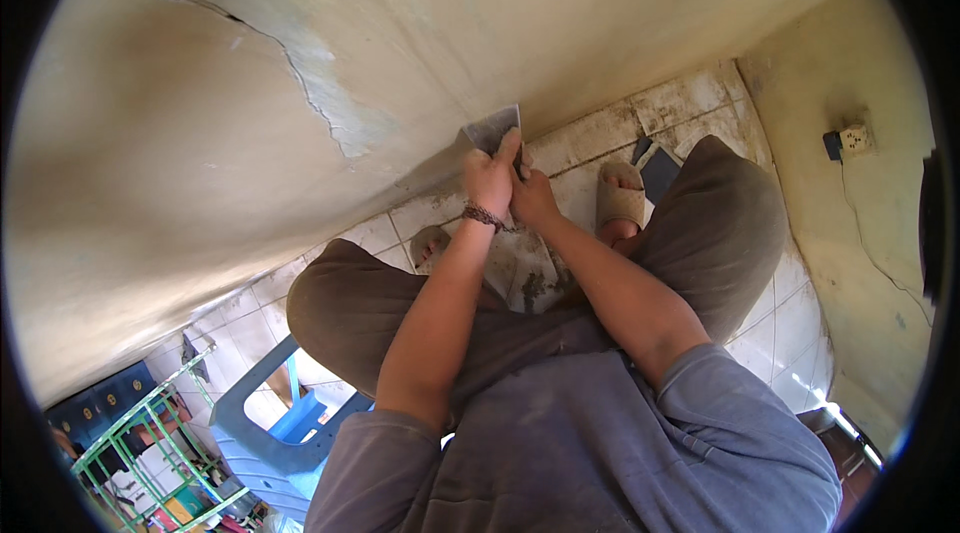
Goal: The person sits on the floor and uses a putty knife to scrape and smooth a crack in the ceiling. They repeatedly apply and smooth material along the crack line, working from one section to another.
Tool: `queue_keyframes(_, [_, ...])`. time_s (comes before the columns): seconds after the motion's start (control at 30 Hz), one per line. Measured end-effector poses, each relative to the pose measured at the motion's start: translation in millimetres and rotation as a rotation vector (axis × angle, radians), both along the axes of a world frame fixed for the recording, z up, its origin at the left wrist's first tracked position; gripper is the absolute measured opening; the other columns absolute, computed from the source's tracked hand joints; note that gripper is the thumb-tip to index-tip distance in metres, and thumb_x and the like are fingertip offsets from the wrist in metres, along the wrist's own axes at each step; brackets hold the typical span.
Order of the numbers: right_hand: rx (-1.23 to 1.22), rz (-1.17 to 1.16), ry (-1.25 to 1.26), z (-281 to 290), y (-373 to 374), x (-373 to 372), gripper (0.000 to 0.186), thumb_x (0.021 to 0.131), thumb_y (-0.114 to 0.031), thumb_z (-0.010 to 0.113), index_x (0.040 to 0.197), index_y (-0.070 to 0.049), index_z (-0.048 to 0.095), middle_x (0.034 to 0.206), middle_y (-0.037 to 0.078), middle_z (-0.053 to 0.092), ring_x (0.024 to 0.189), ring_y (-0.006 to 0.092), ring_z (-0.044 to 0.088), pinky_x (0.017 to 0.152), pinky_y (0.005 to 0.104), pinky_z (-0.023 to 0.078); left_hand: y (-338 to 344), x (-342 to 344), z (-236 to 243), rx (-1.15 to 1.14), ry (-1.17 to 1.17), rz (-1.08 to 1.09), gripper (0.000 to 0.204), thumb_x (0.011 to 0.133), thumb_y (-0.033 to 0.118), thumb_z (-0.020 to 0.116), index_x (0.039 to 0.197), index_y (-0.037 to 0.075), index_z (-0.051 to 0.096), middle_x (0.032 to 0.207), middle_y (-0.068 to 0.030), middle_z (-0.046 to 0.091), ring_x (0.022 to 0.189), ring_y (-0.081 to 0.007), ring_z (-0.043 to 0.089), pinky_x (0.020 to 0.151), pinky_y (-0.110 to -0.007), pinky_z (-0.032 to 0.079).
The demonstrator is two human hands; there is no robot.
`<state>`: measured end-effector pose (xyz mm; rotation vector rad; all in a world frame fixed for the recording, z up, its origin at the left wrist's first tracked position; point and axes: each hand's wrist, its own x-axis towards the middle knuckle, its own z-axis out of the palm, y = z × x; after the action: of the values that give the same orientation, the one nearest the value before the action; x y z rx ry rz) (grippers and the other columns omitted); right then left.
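Both hands are closed together on a scraper with a wide grey blade [492, 127]. My left hand [488, 183], with a dark bracelet at the wrist, wraps its handle with the thumb pointing up toward the blade. Against it, my right hand [534, 197] grips from the right side; most of the handle is hidden by the fingers. The blade is at the low part of the beige wall [400, 53], just above the floor; whether its edge touches is hard to tell. A long crack [290, 63] with a pale patched strip runs down the wall.
White floor tiles [590, 138] carry dark stains along the wall. A dark flat sheet [660, 175] lies beside my right sandal [620, 201]. At lower left stand a blue plastic chair [262, 433] and a green metal rack [150, 453]. A plugged-in adapter [833, 146] trails a cord.
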<state>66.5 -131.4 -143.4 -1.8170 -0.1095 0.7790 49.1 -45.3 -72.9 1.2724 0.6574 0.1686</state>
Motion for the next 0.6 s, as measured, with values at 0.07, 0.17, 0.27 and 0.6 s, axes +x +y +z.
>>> queue_keyframes(0.07, [0.004,-0.02,-0.019,-3.8,0.6,-2.4,0.064,0.092,-0.045,0.056,0.136,0.001,0.048,0.108,0.029,0.065,0.105,0.0388,0.063,0.086,0.0403,0.049,-2.7,1.9,-0.9,-0.055,-0.066,0.044,0.022,0.095,0.021,0.063,0.083,0.002,0.06,0.068,-0.0052,0.06,0.057,-0.0139,0.055,0.054,-0.028,0.044])
queue_keyframes(0.17, [0.045,-0.056,0.033,-0.3,3.5,-2.1,0.064,0.092,-0.046,0.055,0.137,-0.001,0.048,0.111,0.03,0.063,0.108,0.0407,0.061,0.087,0.0404,0.048,-2.3,4.2,-2.9,-0.015,-0.125,0.04,0.02,0.094,0.019,0.062,0.083,0.002,0.06,0.068,-0.0054,0.06,0.057,-0.0138,0.055,0.053,-0.028,0.043])
queue_keyframes(0.27, [0.008,0.002,0.058,-1.0,-0.1,3.7,0.065,0.092,-0.047,0.054,0.137,-0.001,0.048,0.114,0.031,0.062,0.109,0.0406,0.061,0.088,0.0399,0.048,-3.0,1.3,-13.9,-0.04,-0.088,0.037,0.019,0.094,0.018,0.061,0.083,0.002,0.06,0.068,-0.0054,0.06,0.057,-0.0136,0.055,0.053,-0.028,0.043])
queue_keyframes(0.6, [0.021,-0.134,-0.157,-1.0,3.0,-1.7,0.052,0.094,-0.044,0.053,0.103,0.007,0.06,0.086,0.028,0.065,0.085,0.0351,0.067,0.072,0.041,0.05,-12.1,9.9,-0.3,-0.119,-0.1,0.082,0.021,0.094,0.019,0.062,0.082,0.002,0.059,0.068,-0.0049,0.06,0.057,-0.0134,0.055,0.053,-0.028,0.042])
